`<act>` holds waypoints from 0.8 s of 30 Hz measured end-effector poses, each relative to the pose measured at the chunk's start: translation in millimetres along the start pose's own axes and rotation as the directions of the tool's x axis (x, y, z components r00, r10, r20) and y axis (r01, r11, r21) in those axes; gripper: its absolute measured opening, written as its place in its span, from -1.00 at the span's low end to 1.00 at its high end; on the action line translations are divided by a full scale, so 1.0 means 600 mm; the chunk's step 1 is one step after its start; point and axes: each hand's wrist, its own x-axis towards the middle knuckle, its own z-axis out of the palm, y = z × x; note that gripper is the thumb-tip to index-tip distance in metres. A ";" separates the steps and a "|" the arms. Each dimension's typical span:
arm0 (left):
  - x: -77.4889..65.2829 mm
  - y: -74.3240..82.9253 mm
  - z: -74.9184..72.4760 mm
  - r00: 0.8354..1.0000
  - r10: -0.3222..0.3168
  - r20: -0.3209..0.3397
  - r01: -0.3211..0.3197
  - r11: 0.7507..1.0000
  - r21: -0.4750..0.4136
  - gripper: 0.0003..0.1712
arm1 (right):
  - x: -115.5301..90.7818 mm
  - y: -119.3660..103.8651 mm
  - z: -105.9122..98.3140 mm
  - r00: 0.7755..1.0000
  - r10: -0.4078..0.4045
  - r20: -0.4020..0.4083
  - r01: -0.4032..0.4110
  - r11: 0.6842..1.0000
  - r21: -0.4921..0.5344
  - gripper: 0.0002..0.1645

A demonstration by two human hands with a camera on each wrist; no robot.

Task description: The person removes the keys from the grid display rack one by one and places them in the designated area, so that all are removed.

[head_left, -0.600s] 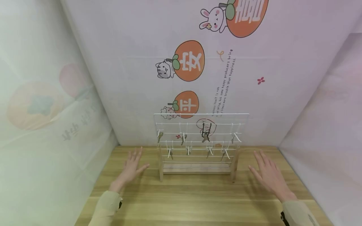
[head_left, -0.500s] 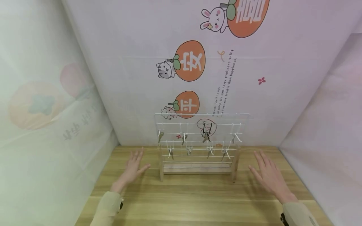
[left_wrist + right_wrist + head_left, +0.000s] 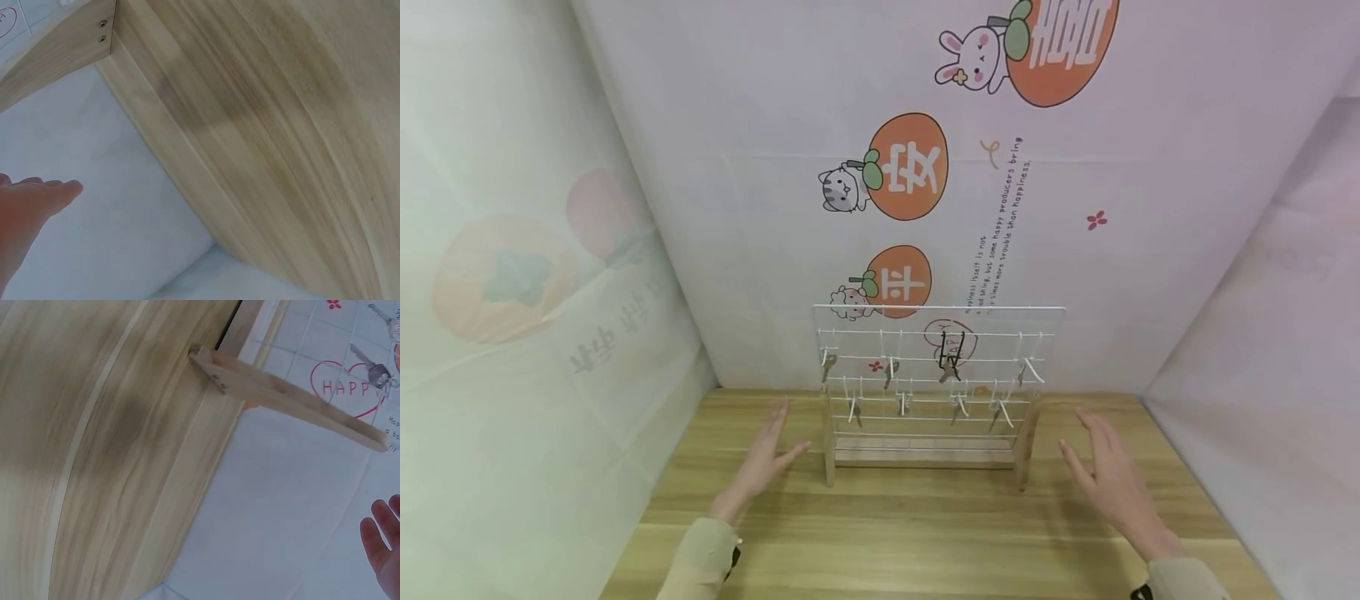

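A white wire grid rack [image 3: 925,425] on wooden legs stands at the back of the table, with several keys hanging from its hooks. One key [image 3: 950,372] hangs on a black hook [image 3: 951,346]; the other hooks are white. To the left of the rack is my left hand [image 3: 762,458], fingers extended and thumb pointing toward the rack's leg. My right hand [image 3: 1112,483] is on the rack's right side, also with fingers stretched out. Neither hand holds anything. In the right wrist view a key [image 3: 375,372] shows beyond the wooden leg [image 3: 294,403].
The wood-grain table [image 3: 910,542] spreads in front of the rack. A white cloth wall [image 3: 760,250] with orange fruit and animal drawings rises right behind it. More white cloth closes the left side [image 3: 535,417] and right side [image 3: 1285,333].
My left hand has turned and shifted slightly right toward the rack, its fingers closer together. My right hand's fingers have also drawn together. The head view has shifted slightly; the rack and keys stay put.
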 end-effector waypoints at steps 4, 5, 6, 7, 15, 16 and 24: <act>0.001 0.006 0.008 1.000 -0.022 -0.001 0.022 0.998 -0.058 0.10 | 0.004 -0.014 -0.001 0.997 -0.018 -0.073 0.020 0.999 0.029 -0.28; 0.002 0.008 0.010 1.000 -0.029 -0.001 0.029 0.997 -0.076 0.10 | 0.005 -0.018 -0.001 0.996 -0.027 -0.089 0.031 0.999 0.035 -0.29; 0.004 0.009 0.012 0.999 -0.036 0.003 0.036 0.995 -0.092 0.10 | 0.006 -0.021 -0.001 0.994 -0.033 -0.101 0.037 0.998 0.043 -0.31; 0.005 0.010 0.014 0.999 -0.039 0.004 0.040 0.994 -0.106 0.10 | 0.006 -0.025 -0.002 0.993 -0.037 -0.110 0.043 0.998 0.054 -0.33; 0.023 0.011 0.038 1.000 -0.008 -0.024 0.005 0.993 -0.120 0.06 | 0.012 -0.056 0.002 0.992 -0.016 -0.127 0.036 0.986 0.163 -0.42; 0.024 0.011 0.041 1.000 -0.005 -0.026 0.002 0.992 -0.126 0.05 | 0.013 -0.058 0.003 0.991 -0.019 -0.135 0.043 0.984 0.174 -0.43; 0.029 0.017 0.058 0.999 0.008 -0.034 -0.015 0.977 -0.211 0.00 | 0.019 -0.076 0.011 0.986 -0.047 -0.157 0.080 0.973 0.214 -0.43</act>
